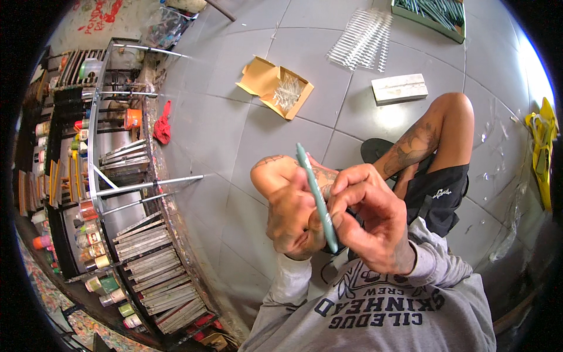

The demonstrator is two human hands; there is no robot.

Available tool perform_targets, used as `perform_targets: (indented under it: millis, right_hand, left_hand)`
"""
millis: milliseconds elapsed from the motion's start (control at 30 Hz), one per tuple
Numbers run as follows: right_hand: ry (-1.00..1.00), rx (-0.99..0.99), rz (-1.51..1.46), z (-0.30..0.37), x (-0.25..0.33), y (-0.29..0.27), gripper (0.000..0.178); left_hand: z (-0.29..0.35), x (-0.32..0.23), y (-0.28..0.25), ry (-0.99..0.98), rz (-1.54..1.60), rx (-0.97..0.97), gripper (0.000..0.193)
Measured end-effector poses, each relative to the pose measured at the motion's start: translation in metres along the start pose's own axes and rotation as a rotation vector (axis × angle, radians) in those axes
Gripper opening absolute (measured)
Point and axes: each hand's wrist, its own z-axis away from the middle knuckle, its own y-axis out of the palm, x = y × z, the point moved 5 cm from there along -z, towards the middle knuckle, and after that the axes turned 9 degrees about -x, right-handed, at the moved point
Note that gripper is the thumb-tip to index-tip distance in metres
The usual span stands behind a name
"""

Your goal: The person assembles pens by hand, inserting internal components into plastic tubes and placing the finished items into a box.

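Note:
A slim teal-green pen [316,196] is held up in front of my chest, tilted with its upper end leaning left. My left hand [290,220] is closed, its curled fingers against the left side of the pen. From the other side, my right hand [375,220] pinches the lower half between thumb and fingertips. Whether a small part sits between those fingertips is hidden. Beyond my hands, an opened yellow cardboard box [302,104] holds small clear plastic pieces [287,91]. Farther off lies a fanned stack of clear plastic strips [363,41].
A green box [459,32] full of similar pens stands at the far right. Nearer is a whitish block [400,89]. To the left stands a metal-framed rack [97,146] with paint jars and slats, rods jutting out. A yellow bag [542,146] lies far right.

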Motion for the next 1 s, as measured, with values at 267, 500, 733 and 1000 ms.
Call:
perform_targets:
  millis: [267,500,733,1000]
  right_hand:
    - [-0.142,-0.136,0.204,0.002,-0.017,-0.015,0.013]
    - [-0.435,0.006,0.409,0.005,-0.011,-0.019,0.017]
    - [-0.410,0.069,0.453,0.002,-0.003,-0.021,0.018]
    - [-0.361,0.028,0.418,-0.001,-0.003,-0.020,0.017]
  left_hand:
    - [0.022,-0.007,-0.011,-1.042,0.569,0.053,0.031]
    - [0.015,-0.024,0.002,-1.074,0.309,0.495,0.025]
    - [0.030,-0.030,0.003,-1.195,0.372,0.285,0.022]
    - [0.040,-0.038,-0.001,-1.254,0.411,0.184,0.025]
